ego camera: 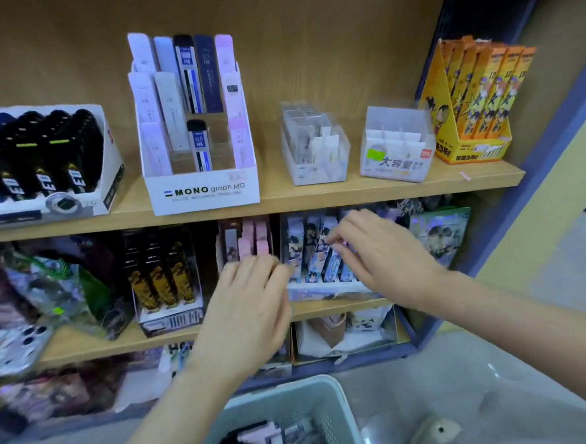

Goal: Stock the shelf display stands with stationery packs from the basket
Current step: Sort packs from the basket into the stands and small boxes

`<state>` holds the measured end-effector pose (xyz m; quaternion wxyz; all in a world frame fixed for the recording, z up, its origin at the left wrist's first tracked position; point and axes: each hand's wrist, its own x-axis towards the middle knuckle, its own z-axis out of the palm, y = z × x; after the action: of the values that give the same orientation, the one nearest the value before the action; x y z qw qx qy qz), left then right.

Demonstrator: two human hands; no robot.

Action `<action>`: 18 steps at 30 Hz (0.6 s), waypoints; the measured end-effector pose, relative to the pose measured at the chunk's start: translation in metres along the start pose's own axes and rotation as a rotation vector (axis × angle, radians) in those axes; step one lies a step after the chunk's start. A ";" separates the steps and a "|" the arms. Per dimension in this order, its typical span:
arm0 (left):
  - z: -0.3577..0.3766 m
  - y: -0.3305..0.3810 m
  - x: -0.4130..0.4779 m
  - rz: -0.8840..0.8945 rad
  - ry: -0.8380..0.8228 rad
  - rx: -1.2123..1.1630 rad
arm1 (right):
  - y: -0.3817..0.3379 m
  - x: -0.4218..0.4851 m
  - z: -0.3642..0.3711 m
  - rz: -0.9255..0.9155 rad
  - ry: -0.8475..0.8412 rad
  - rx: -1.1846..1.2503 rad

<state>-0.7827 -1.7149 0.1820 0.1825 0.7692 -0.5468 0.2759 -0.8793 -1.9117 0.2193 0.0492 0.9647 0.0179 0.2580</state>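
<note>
- Left hand [252, 303] reaches to the middle shelf [86, 341], back of hand up and fingers bent just in front of the pink pack stand [251, 236]. Nothing seen in the grip, and the fingertips are blurred, so cannot tell if it holds anything.
- Right hand [386, 254] is at the blue illustrated pack stand [309, 291] beside the pink one. Its fingertips [337, 241] are on the top of a tilted blue pack [333, 265]. Looks like a pinch, but motion blur means cannot tell for sure.
- Other blue packs [303, 248] stand upright in a row in the same stand.
- Pale plastic basket [295, 391] sits at bottom centre, below both forearms. The stationery packs [270, 441] in it are dark and pinkish and lie loose.
- Middle shelf, left of the hands: black-and-gold pack stand [166, 281], then clear-wrapped illustrated items [48, 281].
- Top shelf [385, 190], left to right: white box of black packs [41, 161], MONO graph MG lead stand [204, 189], two clear plastic boxes [314, 145] with white packs, orange cartoon pencil stand [473, 107].
- Bottom shelf holds more boxes, blurred.
</note>
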 end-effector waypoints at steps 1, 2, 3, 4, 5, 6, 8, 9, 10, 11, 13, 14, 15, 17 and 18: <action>0.008 -0.002 -0.017 -0.031 -0.032 -0.025 | -0.005 -0.013 0.013 -0.013 -0.047 0.010; 0.017 -0.004 -0.035 -0.068 -0.070 -0.050 | -0.010 -0.026 0.028 -0.016 -0.094 0.026; 0.027 -0.006 -0.053 -0.107 -0.111 -0.066 | -0.016 -0.040 0.045 -0.008 -0.139 0.050; 0.038 -0.009 -0.070 -0.145 -0.157 -0.074 | -0.024 -0.054 0.061 0.013 -0.191 0.077; 0.049 -0.013 -0.088 -0.178 -0.199 -0.071 | -0.030 -0.069 0.081 0.041 -0.244 0.108; 0.062 -0.017 -0.105 -0.206 -0.238 -0.059 | -0.037 -0.083 0.098 0.064 -0.310 0.150; 0.087 -0.027 -0.139 -0.256 -0.307 -0.041 | -0.053 -0.108 0.132 0.096 -0.483 0.273; 0.098 -0.032 -0.155 -0.282 -0.343 -0.023 | -0.060 -0.121 0.149 0.110 -0.562 0.329; 0.109 -0.037 -0.171 -0.310 -0.379 -0.003 | -0.069 -0.132 0.165 0.136 -0.639 0.365; 0.119 -0.042 -0.186 -0.338 -0.414 0.010 | -0.077 -0.145 0.180 0.163 -0.725 0.407; 0.134 -0.049 -0.210 -0.405 -0.480 -0.004 | -0.096 -0.164 0.208 0.243 -0.851 0.497; 0.142 -0.051 -0.220 -0.440 -0.510 -0.017 | -0.104 -0.171 0.220 0.284 -0.901 0.531; 0.149 -0.053 -0.228 -0.471 -0.541 -0.030 | -0.111 -0.179 0.233 0.335 -0.939 0.564; 0.160 -0.053 -0.239 -0.528 -0.576 -0.080 | -0.119 -0.188 0.250 0.427 -0.994 0.604; 0.167 -0.053 -0.247 -0.563 -0.592 -0.119 | -0.125 -0.194 0.263 0.454 -1.026 0.609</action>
<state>-0.7570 -1.6112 -0.1017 0.1298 0.9230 -0.3588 -0.0503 -0.9167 -1.8216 -0.1168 -0.2810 0.9161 -0.1403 -0.2494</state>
